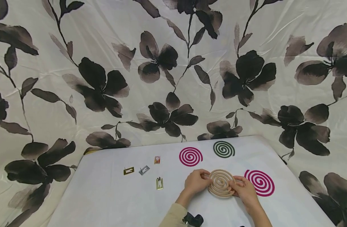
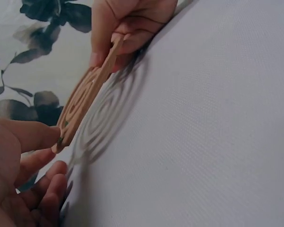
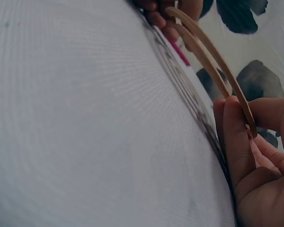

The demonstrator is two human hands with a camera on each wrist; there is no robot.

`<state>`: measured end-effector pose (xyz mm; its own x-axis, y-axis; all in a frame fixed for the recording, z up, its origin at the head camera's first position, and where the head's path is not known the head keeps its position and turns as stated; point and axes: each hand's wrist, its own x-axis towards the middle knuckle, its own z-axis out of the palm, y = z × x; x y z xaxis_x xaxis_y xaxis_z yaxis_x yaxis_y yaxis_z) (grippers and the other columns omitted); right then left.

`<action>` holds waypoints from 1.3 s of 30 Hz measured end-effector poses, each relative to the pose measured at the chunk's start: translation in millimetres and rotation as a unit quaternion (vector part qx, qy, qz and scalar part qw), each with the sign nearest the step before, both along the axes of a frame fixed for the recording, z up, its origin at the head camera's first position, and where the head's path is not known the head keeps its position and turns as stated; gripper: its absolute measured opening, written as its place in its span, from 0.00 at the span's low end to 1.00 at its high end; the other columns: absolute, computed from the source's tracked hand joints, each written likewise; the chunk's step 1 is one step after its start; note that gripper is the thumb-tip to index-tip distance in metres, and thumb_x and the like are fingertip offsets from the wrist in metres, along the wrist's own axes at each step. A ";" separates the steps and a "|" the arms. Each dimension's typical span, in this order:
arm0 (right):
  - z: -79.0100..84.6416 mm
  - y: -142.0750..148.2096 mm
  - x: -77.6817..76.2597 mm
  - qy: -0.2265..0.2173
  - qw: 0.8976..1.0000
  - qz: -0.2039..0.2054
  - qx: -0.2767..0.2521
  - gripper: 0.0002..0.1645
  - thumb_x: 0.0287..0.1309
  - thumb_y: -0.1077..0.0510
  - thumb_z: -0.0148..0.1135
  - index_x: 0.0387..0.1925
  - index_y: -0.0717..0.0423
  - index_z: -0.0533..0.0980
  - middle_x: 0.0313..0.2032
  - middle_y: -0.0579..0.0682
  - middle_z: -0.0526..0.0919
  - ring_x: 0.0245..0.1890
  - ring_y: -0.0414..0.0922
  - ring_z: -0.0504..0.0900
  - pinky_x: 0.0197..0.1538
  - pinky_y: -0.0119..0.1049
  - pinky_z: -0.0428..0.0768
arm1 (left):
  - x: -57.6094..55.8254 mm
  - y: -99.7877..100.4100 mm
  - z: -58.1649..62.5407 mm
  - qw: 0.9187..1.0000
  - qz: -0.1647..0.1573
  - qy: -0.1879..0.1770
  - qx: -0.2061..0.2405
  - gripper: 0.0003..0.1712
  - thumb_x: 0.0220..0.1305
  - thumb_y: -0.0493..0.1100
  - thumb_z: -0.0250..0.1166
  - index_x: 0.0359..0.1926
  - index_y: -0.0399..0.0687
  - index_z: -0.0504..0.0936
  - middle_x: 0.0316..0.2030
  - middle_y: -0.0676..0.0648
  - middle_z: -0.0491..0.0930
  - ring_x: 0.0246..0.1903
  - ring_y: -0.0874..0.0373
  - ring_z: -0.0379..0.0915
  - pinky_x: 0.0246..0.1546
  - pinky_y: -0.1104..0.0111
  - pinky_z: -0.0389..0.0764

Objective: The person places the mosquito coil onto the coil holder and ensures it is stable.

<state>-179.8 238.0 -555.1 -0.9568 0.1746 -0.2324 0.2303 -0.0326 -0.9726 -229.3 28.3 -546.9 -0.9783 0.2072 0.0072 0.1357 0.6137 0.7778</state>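
A tan mosquito coil is held above the white tabletop by both hands. My left hand pinches its left edge between thumb and fingers. On the opposite edge, the thumb and fingers of my right hand grip the rim. Seen nearly edge-on in the left wrist view, the coil is tilted and casts a spiral shadow on the cloth. Two curved bands of the coil show in the right wrist view, with a gap between them. A magenta coil lies just beyond my right hand.
Another magenta coil and a dark green coil lie farther back. To the left are a gold metal stand, a silver one, a yellowish one and a small orange-red piece. Floral fabric hangs behind the table.
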 end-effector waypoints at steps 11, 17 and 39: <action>0.5 -4.4 1.8 0.006 0.999 -0.007 -0.035 0.27 0.61 0.65 0.63 0.58 0.72 0.65 0.33 0.53 0.85 0.26 0.39 0.81 0.33 0.35 0.83 | 6.5 2.4 -1.1 0.972 -0.009 -0.089 0.217 0.16 0.57 0.37 0.69 0.46 0.38 0.78 0.25 0.51 0.83 0.22 0.64 0.76 0.23 0.69 0.79; 6.3 -10.2 3.4 0.013 0.999 -0.011 -0.044 0.29 0.59 0.64 0.66 0.58 0.71 0.66 0.33 0.54 0.85 0.27 0.40 0.82 0.33 0.37 0.83 | 10.9 7.0 -7.4 0.924 -0.012 -0.153 0.351 0.22 0.62 0.36 0.65 0.54 0.34 0.68 0.28 0.45 0.83 0.16 0.62 0.74 0.18 0.70 0.79; 15.3 -29.8 3.1 0.021 0.996 0.039 -0.076 0.28 0.61 0.63 0.64 0.60 0.68 0.67 0.36 0.52 0.85 0.26 0.39 0.81 0.28 0.34 0.81 | 21.6 -11.4 -8.3 0.873 0.024 -0.193 0.448 0.33 0.61 0.39 0.69 0.62 0.29 0.67 0.41 0.41 0.84 0.30 0.59 0.81 0.27 0.70 0.82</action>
